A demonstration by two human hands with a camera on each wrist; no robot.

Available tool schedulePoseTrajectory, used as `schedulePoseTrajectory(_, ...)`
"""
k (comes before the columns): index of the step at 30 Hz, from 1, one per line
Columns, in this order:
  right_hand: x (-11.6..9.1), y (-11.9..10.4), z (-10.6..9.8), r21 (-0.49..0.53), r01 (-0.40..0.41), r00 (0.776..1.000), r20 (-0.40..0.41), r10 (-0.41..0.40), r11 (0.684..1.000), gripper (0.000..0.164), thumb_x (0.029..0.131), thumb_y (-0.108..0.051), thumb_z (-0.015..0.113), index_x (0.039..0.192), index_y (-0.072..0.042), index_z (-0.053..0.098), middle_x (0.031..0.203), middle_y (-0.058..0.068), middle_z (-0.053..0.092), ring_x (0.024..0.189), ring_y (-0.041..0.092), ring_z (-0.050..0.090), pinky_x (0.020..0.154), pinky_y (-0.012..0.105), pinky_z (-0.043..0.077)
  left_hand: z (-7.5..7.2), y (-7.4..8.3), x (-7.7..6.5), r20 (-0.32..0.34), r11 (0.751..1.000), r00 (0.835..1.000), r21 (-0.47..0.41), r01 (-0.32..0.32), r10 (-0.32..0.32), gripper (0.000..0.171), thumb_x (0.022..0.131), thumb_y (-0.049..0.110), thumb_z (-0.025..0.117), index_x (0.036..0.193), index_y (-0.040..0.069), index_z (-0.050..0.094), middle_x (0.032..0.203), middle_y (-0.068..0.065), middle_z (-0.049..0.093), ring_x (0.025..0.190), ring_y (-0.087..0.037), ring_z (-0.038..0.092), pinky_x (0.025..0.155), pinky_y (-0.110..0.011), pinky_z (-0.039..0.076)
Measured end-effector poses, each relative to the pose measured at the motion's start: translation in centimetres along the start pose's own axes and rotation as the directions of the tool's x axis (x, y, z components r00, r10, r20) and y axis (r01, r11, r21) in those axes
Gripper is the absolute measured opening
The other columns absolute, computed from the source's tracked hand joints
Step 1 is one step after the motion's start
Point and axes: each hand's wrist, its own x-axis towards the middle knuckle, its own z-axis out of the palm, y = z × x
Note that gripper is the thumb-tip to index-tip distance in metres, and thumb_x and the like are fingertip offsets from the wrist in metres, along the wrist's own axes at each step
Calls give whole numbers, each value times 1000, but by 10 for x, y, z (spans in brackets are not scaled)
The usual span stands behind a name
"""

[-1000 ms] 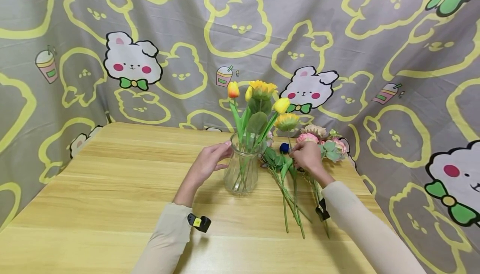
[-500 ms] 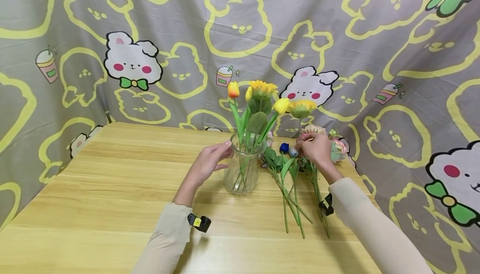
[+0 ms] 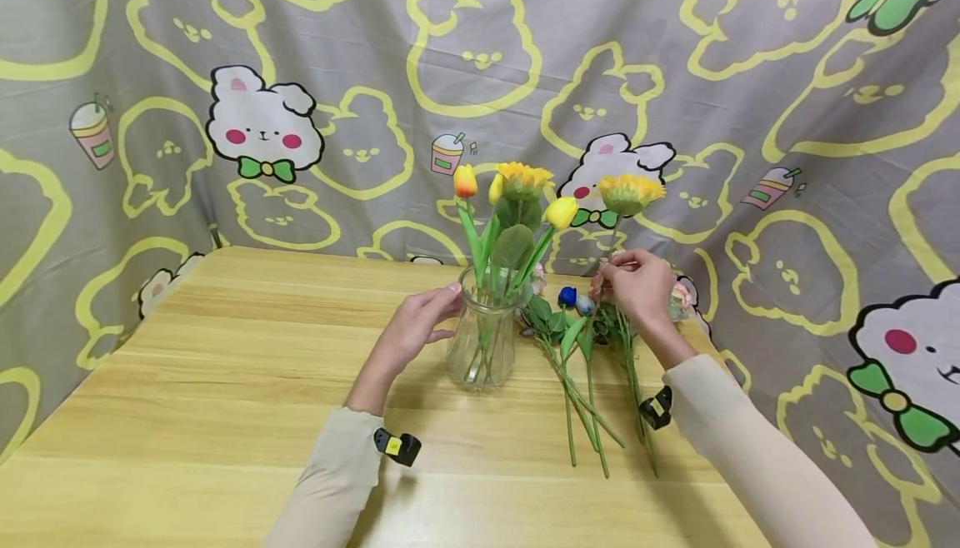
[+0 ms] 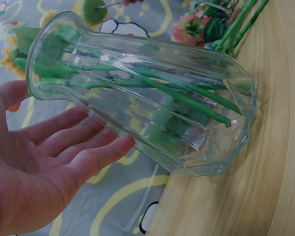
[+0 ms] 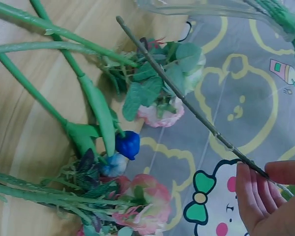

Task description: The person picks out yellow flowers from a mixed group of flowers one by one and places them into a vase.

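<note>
My right hand pinches the stem of a sunflower, holding it upright above the table's right side. The right wrist view shows the bare stem slanting from thumb and fingertips, its lower end free. A clear ribbed glass vase stands upright left of that flower. Inside it are another sunflower, a red-and-yellow tulip and yellow tulips. Against the vase's left side my left hand rests with loosely extended fingers, the thumb at the rim.
Right of the vase, blue and pale blue tulips lie on the wooden table, stems crossing toward me. Pink blossoms with leaves lie at the back right. A patterned curtain hangs behind the table.
My right hand has moved right and lifted the sunflower higher, away from the vase. The pale blue tulip has come into sight. My left hand and the vase have stayed put.
</note>
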Motion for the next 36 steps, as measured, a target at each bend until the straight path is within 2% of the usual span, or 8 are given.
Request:
schedulePoseTrajectory(7, -2, -9, -5, 108, -20, 1000, 19, 18, 994, 19, 96, -13, 69, 106, 3, 70, 101, 24, 74, 59, 5, 68, 58, 22, 62, 0, 0, -1, 0, 1000, 1000, 3, -6, 6, 66, 103, 54, 50, 142, 1, 55, 143, -19, 59, 135, -31, 56, 101, -43, 58)
schedulePoseTrajectory(13, -6, -15, -6, 198, -5, 1000, 16, 2, 980, 21, 96, -10, 69, 109, 7, 69, 103, 27, 73, 59, 1, 68, 67, 29, 65, 0, 0, -1, -3, 1000, 1000, 10, -9, 9, 67, 103, 55, 50, 142, 0, 56, 142, -19, 60, 135, -31, 56, 101, -44, 58)
schedulePoseTrajectory(18, -11, -19, -7, 205, 20, 1000, 6, -21, 979, 24, 97, -12, 69, 111, 7, 70, 103, 28, 74, 58, 1, 69, 61, 25, 64, -1, 0, -1, -2, 1000, 1000, 14, 0, 0, 67, 102, 56, 51, 141, 1, 56, 142, -18, 60, 135, -30, 56, 100, -42, 58)
schedulePoseTrajectory(21, -14, -21, -8, 206, 13, 1000, 15, -17, 978, 23, 97, -13, 68, 111, 5, 70, 103, 27, 74, 60, 8, 72, 57, 25, 63, -1, 1, -1, 0, 1000, 1000, 9, -2, 2, 68, 102, 56, 51, 141, 0, 56, 143, -19, 59, 136, -31, 56, 101, -43, 58)
schedulePoseTrajectory(26, -16, -23, -7, 262, -46, 997, 64, 30, 964, 21, 96, -12, 70, 110, 4, 69, 83, 5, 76, 60, 15, 74, 62, 36, 66, -1, 0, -1, -1, 1000, 1000, 4, -3, 3, 68, 102, 56, 51, 141, 0, 56, 143, -19, 59, 136, -31, 55, 102, -45, 57)
schedulePoseTrajectory(29, -17, -22, -5, 298, -68, 996, 82, 46, 952, 22, 95, -10, 71, 110, 6, 68, 75, -9, 72, 60, 14, 74, 65, 37, 66, -1, 0, -1, 2, 1000, 1000, 4, -7, 7, 68, 102, 56, 51, 141, 1, 56, 143, -19, 59, 136, -31, 55, 102, -44, 58)
schedulePoseTrajectory(36, -20, -21, -4, 336, -114, 992, 96, 87, 935, 25, 96, -9, 71, 115, 6, 66, 79, -6, 74, 68, 17, 76, 68, 33, 66, -1, 0, 0, -3, 1000, 1000, 2, -3, 3, 68, 102, 56, 52, 141, 1, 57, 142, -18, 60, 135, -30, 56, 101, -43, 58)
